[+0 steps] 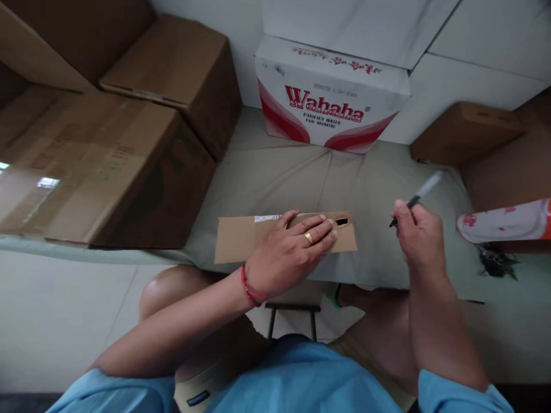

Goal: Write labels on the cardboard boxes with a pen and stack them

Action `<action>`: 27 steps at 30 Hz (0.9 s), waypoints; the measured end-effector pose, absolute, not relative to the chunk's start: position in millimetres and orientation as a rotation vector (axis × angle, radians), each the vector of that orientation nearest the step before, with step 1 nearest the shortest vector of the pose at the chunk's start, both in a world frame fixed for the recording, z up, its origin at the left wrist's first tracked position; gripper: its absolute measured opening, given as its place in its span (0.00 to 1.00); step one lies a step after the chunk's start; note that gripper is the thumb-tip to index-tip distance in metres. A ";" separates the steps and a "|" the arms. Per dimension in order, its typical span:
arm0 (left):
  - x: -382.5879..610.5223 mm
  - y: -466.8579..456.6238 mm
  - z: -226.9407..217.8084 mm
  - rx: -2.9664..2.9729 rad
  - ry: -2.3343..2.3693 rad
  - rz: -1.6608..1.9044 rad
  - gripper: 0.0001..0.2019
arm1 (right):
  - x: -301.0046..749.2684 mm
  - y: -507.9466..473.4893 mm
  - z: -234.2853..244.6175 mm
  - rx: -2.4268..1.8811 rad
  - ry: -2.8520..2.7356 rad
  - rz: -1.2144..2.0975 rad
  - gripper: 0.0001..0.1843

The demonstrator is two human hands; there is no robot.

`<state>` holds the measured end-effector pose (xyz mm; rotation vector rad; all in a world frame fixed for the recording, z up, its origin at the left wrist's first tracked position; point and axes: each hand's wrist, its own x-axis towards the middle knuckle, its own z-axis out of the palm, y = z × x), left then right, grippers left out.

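Note:
A small, flat brown cardboard box (pixel 235 238) lies at the near edge of the covered table. My left hand (pixel 297 246) rests flat across it, fingers stretched toward a small dark slot (pixel 342 222) at its right end. A drawn line seems to ring that slot. Part of a white label (pixel 264 218) shows at the box's far edge. To the right, apart from the box, my right hand (pixel 419 232) is closed around a pen (pixel 414 201). The pen's dark end points down and left, its pale end up and right.
Large cardboard boxes (pixel 129 166) stand on the left. A white and red Wahaha water carton (pixel 329 103) sits at the back. On the right are a brown box (pixel 460 135), a white and red package (pixel 503 223) and a dark bunch, perhaps keys (pixel 497 261).

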<state>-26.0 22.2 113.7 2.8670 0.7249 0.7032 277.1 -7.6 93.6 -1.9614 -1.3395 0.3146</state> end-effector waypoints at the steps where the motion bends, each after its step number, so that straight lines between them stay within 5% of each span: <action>1: -26.0 22.4 114.4 2.876 0.720 0.708 0.16 | 291.8 -6.4 90.5 -2.066 -1.436 0.391 0.32; 10: -25.7 24.3 113.4 2.911 0.692 0.727 0.13 | 332.4 -29.8 60.9 -2.588 -1.691 0.511 0.26; 16: -27.4 23.7 111.2 2.893 0.669 0.727 0.15 | 366.8 -106.3 39.8 -2.785 -1.282 -0.070 0.48; 27: -26.1 24.3 109.9 2.930 0.657 0.752 0.14 | 371.0 -112.4 38.5 -2.964 -1.130 0.208 0.50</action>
